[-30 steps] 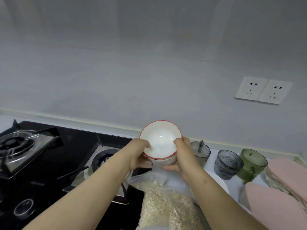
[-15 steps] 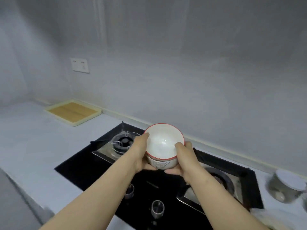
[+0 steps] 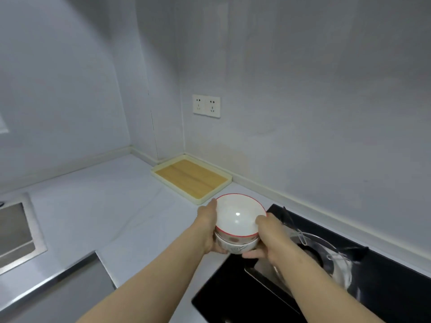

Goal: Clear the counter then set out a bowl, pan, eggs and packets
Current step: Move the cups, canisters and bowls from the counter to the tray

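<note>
A stack of two white bowls (image 3: 238,220) with red rims, the lower one patterned, hangs in the air above the left edge of the black gas hob (image 3: 326,287). My left hand (image 3: 208,227) grips the stack's left side, thumb at the rim. My right hand (image 3: 265,236) grips the right side, with its fingers curled under the base. The top bowl is empty. No pan, eggs or packets are in view.
A pale tray with a wooden bottom (image 3: 191,178) lies in the counter's back corner. The white counter (image 3: 105,206) stretches left to a steel sink (image 3: 16,234). A burner with its metal grate (image 3: 326,252) sits under my right forearm. Two wall sockets (image 3: 206,106) are above the tray.
I have turned left while carrying the bowls, from over the oat bag and cups, across the hob, to its left edge. Tray, counter corner and sink came into view.
</note>
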Motion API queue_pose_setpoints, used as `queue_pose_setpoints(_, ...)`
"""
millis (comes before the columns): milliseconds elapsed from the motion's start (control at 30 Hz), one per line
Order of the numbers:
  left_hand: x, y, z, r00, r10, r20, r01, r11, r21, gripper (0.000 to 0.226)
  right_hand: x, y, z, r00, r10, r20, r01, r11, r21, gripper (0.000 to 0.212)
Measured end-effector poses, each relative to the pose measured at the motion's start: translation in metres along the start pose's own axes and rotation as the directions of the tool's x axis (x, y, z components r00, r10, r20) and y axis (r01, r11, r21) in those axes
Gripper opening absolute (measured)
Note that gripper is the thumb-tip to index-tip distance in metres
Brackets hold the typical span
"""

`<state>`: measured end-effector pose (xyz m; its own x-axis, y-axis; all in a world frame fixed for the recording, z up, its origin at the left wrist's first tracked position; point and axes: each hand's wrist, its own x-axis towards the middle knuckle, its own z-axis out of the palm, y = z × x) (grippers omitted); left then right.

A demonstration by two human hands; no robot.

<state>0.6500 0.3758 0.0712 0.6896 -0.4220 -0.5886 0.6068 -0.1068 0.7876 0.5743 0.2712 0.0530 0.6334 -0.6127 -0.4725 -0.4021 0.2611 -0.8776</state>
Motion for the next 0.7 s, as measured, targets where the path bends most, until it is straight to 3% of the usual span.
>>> queue_pose_setpoints(133, 0.057, 0.034, -0.014, 0.996, 0.085, 0.032, -0.09, 0.97, 0.225, 0.045, 0.063, -0.02, 0.026, 1.0, 0.021, -0.023, -0.02, 0.999, 0.024, 0.042)
queue_pose_setpoints(233, 0.096, 0.056, -0.016, 0.995, 0.071, 0.074, -0.092, 0.942, 0.324, 0.04, 0.1, -0.029, 0.035, 0.994, 0.048, -0.097, -0.048, 0.999, 0.0, 0.04)
queue_pose_setpoints(400, 0.165, 0.084, 0.004, 0.986, 0.033, 0.163, -0.11, 0.866, 0.488, 0.03, 0.155, -0.032, 0.04, 0.971, 0.096, -0.217, -0.072, 0.991, 0.117, 0.037)
queue_pose_setpoints(500, 0.201, 0.096, 0.018, 0.981, 0.008, 0.196, -0.106, 0.86, 0.499, 0.02, 0.182, -0.038, 0.043, 0.952, 0.104, -0.288, -0.069, 0.989, 0.127, 0.038)
queue_pose_setpoints(700, 0.275, 0.12, 0.031, 0.977, 0.004, 0.213, -0.117, 0.847, 0.519, 0.019, 0.237, -0.053, 0.061, 0.904, 0.145, -0.401, -0.087, 0.983, 0.159, 0.04)
